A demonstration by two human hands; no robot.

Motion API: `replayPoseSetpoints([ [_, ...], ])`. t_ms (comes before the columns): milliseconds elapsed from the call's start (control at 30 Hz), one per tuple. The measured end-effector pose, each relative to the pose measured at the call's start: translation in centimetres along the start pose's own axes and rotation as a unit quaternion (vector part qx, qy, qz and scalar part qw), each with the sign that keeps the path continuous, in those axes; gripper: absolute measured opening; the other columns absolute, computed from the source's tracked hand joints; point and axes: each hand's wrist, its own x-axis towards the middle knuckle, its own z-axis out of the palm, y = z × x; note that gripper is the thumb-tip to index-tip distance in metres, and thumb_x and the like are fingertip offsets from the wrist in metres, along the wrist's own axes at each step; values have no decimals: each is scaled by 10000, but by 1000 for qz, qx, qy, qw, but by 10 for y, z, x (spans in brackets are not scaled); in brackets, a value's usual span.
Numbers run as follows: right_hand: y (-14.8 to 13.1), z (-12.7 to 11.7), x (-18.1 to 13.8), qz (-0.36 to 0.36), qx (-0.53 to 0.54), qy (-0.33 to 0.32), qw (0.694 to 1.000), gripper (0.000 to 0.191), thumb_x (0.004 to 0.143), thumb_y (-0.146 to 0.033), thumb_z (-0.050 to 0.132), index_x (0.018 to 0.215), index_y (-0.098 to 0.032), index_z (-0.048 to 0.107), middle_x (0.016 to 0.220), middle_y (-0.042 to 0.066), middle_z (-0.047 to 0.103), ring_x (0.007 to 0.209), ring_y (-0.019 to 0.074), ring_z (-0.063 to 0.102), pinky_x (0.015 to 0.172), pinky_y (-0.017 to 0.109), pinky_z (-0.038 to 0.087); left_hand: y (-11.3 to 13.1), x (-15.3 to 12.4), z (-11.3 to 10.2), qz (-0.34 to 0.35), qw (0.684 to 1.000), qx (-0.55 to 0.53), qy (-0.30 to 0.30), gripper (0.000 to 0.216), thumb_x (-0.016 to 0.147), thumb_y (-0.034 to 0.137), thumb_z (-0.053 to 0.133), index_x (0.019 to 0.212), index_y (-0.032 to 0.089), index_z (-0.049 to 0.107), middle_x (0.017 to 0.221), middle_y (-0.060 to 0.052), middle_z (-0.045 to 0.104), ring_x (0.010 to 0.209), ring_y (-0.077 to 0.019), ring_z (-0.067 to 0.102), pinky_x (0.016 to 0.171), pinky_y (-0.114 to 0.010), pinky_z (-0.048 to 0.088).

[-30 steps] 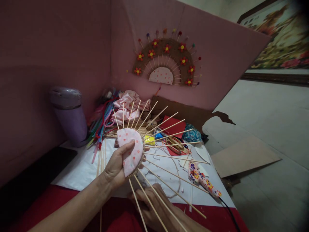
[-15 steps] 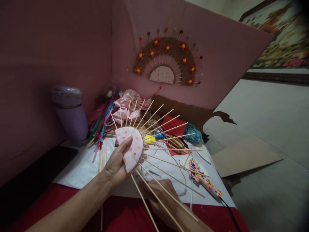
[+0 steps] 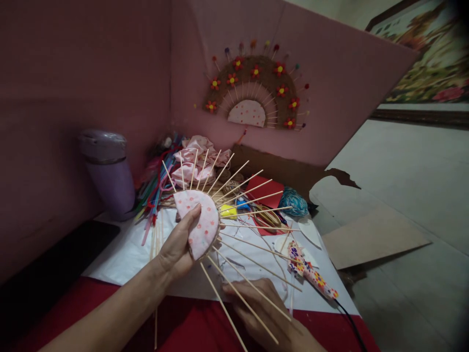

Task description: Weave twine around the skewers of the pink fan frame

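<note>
My left hand [image 3: 179, 247] grips a half-disc [image 3: 203, 215] covered in pink dotted fabric, with the thumb on its face. Thin wooden sticks [image 3: 252, 226] fan out from the curved edge, several pointing up and right, others down toward me. Under the lower sticks is my right hand [image 3: 256, 300], its fingers curled together and partly hidden. Whether it pinches anything small cannot be made out. Beyond the right hand, a flower-patterned glue gun [image 3: 311, 274] with a black cord lies on the white sheet [image 3: 117, 261].
A purple tumbler [image 3: 110, 181] stands at left beside pipe cleaners [image 3: 157, 181] and crumpled pink fabric [image 3: 198, 161]. Behind the sticks lie scissors [image 3: 269, 215], red paper [image 3: 266, 188] and blue yarn [image 3: 294, 201]. A flowered half-round wall piece [image 3: 252, 90] is on the pink board.
My right hand has shifted slightly right under the sticks. The fan of sticks has tilted a little, while my left hand keeps its hold on the half-disc.
</note>
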Motion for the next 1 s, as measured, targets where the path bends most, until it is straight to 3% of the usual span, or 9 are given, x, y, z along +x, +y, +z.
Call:
replayPoseSetpoints([
  [100,0,-12,-1,54,20,56,997,270,832,-210,490,1080,-250,590,1019,52,660,957,197,594,848,298,450,0,1,-1,21,1000,-5,4,169,772,221,560,910,136,607,727,-82,701,597,-208,660,543,-348,551],
  [200,0,-21,0,153,72,81,982,183,836,-268,490,908,-222,651,852,33,685,809,168,627,740,243,484,3,2,0,36,999,-14,7,155,781,209,550,905,134,604,711,-87,700,596,-200,662,549,-330,552],
  [333,1,-32,-7,241,141,94,956,235,842,-333,466,774,-183,634,670,7,610,629,131,563,574,202,447,7,2,2,49,998,-21,22,159,783,197,549,923,141,601,711,-85,700,565,-194,658,514,-309,550],
  [433,0,-40,-13,266,145,150,941,251,826,-365,478,709,-175,592,609,-8,535,566,117,500,508,199,402,8,3,2,47,999,-17,21,178,786,191,543,945,131,596,710,-102,699,555,-203,656,498,-316,548],
  [633,-10,-48,-18,256,76,272,924,179,795,-327,531,698,-186,583,588,-7,529,525,118,488,484,212,395,5,5,0,52,998,-32,17,176,775,164,556,940,129,606,729,-101,704,612,-203,669,573,-319,561],
  [767,-18,-43,-25,157,8,340,927,17,744,-218,605,736,-212,619,609,2,601,549,138,543,538,240,425,6,4,1,68,997,-38,19,148,773,158,556,910,134,604,710,-89,703,587,-197,665,563,-317,561],
  [833,-19,-40,-27,121,-11,357,926,66,726,-187,620,772,-233,631,645,7,633,578,150,567,571,255,434,8,3,3,55,998,-38,21,146,793,178,527,905,114,597,691,-101,700,564,-196,660,531,-308,557],
  [933,-15,-38,-24,136,7,326,935,55,763,-212,572,779,-229,621,676,22,642,594,160,575,529,247,425,11,2,3,33,998,-37,26,168,823,205,480,895,96,586,655,-109,694,526,-190,650,486,-296,545],
  [1000,-10,-36,-17,151,31,246,957,103,803,-232,516,759,-213,608,651,20,626,578,148,567,517,234,413,12,1,3,22,999,-40,16,176,832,220,464,889,104,584,646,-102,692,507,-189,643,461,-297,536],
])
